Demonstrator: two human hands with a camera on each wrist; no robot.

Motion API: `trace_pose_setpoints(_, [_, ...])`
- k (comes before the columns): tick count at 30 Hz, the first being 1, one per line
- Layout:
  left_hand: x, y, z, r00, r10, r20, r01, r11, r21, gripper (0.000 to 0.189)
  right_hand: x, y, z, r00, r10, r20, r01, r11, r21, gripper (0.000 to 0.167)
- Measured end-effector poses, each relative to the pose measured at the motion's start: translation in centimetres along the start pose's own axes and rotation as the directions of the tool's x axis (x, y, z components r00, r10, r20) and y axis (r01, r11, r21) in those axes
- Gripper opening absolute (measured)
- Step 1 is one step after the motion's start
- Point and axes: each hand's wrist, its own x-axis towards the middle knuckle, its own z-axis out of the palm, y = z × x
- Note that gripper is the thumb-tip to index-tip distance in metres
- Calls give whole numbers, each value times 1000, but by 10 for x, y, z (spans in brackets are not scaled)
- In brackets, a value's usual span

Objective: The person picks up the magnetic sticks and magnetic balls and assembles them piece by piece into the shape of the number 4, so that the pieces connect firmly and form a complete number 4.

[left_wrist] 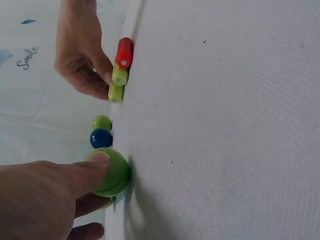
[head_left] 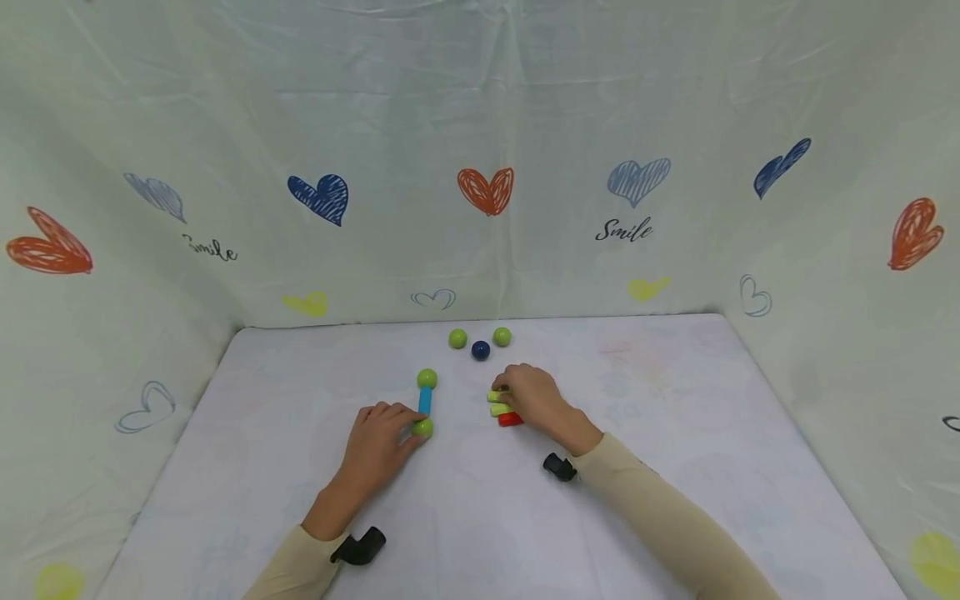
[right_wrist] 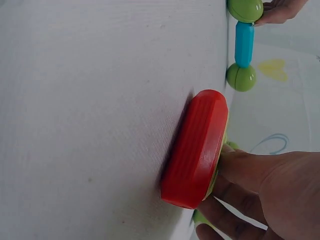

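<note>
My left hand [head_left: 375, 446] pinches a green ball [head_left: 424, 428] between thumb and fingers. That ball is joined to the near end of a blue rod [head_left: 425, 402], with another green ball [head_left: 427, 378] on the far end. To the right, three short rods lie side by side: a red rod [head_left: 511, 420] nearest, then a yellow-green rod [head_left: 498, 410], then a second yellow-green rod [head_left: 495, 397] farthest away. My right hand [head_left: 534, 400] holds the farthest one by thumb and fingers, partly covering it. In the right wrist view the red rod [right_wrist: 195, 150] hides most of that grip.
Toward the back of the white table [head_left: 300, 358] sit two green balls [head_left: 457, 338] with a dark blue ball [head_left: 481, 350] between and slightly in front of them. A heart-printed sheet [head_left: 405, 125] hangs behind and along both sides.
</note>
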Motion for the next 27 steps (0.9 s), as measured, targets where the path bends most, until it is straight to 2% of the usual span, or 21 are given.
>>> trace_pose_setpoints(8, [0, 1, 3, 1000, -16, 3, 16, 1000, -18, 29, 0, 2, 1, 995, -89, -42, 89, 996, -8, 14])
trace_pose_setpoints(15, [-1, 1, 3, 1000, -28, -2, 28, 999, -25, 29, -2, -10, 1, 973, -196, -124, 193, 981, -35, 15])
trace_pose_setpoints(21, [-1, 3, 1, 999, -47, 11, 47, 999, -17, 30, -6, -28, 9, 948, -298, -116, 294, 954, -53, 15])
trace_pose_setpoints(27, [0, 4, 1, 998, -55, 13, 55, 998, -27, 29, -8, -40, 19, 937, -333, -103, 329, 943, -56, 16])
